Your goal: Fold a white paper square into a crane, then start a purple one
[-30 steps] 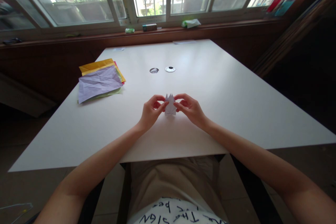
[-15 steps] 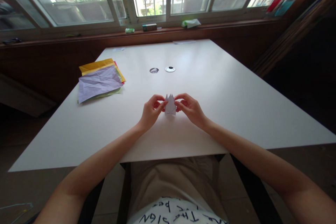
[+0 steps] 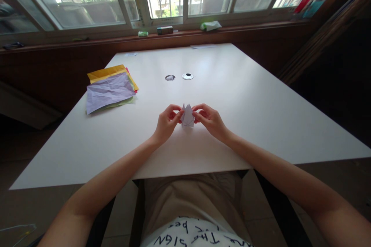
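Over the near middle of the white bench [image 3: 261, 123], the left hand [image 3: 167, 122] and right hand [image 3: 211, 119] pinched a pale origami piece [image 3: 188, 119], fingers narrow on its left and right edges. It was likely light, thin and easily creased, best gripped gently there.

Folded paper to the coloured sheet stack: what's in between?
The left hand, which pinches the left edge of the folded paper; then bare white tabletop up to the coloured sheet stack. Shows in the head view.
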`<act>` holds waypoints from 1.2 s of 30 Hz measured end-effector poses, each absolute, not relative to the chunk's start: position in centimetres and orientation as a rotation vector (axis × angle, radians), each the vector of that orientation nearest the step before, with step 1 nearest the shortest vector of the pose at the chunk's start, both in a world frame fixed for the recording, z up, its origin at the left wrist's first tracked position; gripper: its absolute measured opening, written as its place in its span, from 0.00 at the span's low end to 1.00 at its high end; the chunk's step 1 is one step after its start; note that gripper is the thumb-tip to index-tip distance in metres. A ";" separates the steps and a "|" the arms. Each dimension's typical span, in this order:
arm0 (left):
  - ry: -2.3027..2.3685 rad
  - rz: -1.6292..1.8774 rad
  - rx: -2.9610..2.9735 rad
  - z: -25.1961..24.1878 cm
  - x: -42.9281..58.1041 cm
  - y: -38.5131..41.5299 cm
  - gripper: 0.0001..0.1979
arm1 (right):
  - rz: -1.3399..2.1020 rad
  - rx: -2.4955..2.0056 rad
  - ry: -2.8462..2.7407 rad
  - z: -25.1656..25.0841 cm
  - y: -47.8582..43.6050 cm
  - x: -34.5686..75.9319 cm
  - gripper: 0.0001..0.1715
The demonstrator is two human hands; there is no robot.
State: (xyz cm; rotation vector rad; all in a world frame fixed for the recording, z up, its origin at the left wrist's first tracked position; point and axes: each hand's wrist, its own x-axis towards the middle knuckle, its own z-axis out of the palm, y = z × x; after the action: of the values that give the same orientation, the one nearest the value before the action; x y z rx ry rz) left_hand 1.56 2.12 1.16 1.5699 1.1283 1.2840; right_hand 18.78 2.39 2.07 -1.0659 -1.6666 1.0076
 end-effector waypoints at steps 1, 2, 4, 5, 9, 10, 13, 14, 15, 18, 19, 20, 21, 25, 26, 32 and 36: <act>1.129 1.279 1.572 1.2 1.6 2.1 0.13 | 1.005 -1.069 -1.666 2.1 2.4 18.8 0.18; 1.129 1.274 1.575 1.2 1.6 2.1 0.13 | 1.003 -1.071 -1.665 2.1 2.4 18.8 0.18; 1.126 1.268 1.582 1.3 1.6 2.0 0.13 | 0.998 -1.071 -1.667 2.0 2.4 18.8 0.18; 1.124 1.266 1.586 1.3 1.6 2.0 0.12 | 0.994 -1.066 -1.672 2.0 2.4 18.8 0.18; 1.127 1.272 1.627 1.3 1.6 2.0 0.12 | 0.975 -1.043 -1.696 1.8 2.5 18.9 0.17; 1.129 1.273 1.642 1.3 1.6 2.0 0.12 | 0.973 -1.043 -1.696 1.8 2.5 18.9 0.17; 1.121 1.268 1.675 1.2 1.5 2.1 0.12 | 0.977 -1.047 -1.688 1.7 2.6 18.9 0.17; 1.116 1.269 1.680 1.2 1.5 2.1 0.13 | 0.980 -1.048 -1.689 1.7 2.6 18.9 0.16; 1.111 1.269 1.685 1.2 1.5 2.1 0.13 | 0.980 -1.048 -1.690 1.7 2.6 18.8 0.16; 1.099 1.272 1.692 1.1 1.5 2.1 0.14 | 0.982 -1.047 -1.692 1.7 2.6 18.8 0.16; 1.096 1.271 1.692 1.1 1.5 2.1 0.14 | 0.983 -1.047 -1.692 1.8 2.6 18.8 0.16; 1.095 1.268 1.692 1.1 1.5 2.1 0.14 | 0.984 -1.048 -1.690 1.8 2.6 18.8 0.16; 1.094 1.265 1.693 1.1 1.5 2.1 0.14 | 0.985 -1.048 -1.690 1.8 2.6 18.8 0.16; 1.102 1.259 1.699 1.1 1.5 2.2 0.14 | 0.978 -1.053 -1.703 1.8 2.6 18.8 0.16; 1.101 1.257 1.700 1.1 1.5 2.2 0.14 | 0.977 -1.053 -1.708 1.8 2.6 18.8 0.16; 1.109 1.242 1.698 1.3 1.5 2.2 0.14 | 0.987 -1.051 -1.716 1.9 2.6 18.9 0.16; 1.117 1.228 1.701 1.4 1.5 2.1 0.14 | 0.987 -1.059 -1.718 2.0 2.6 18.9 0.15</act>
State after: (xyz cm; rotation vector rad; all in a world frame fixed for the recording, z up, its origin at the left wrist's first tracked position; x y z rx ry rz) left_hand 1.48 2.12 1.37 1.7008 1.1174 1.2278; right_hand 18.92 2.60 1.96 -1.0587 -1.7183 0.9868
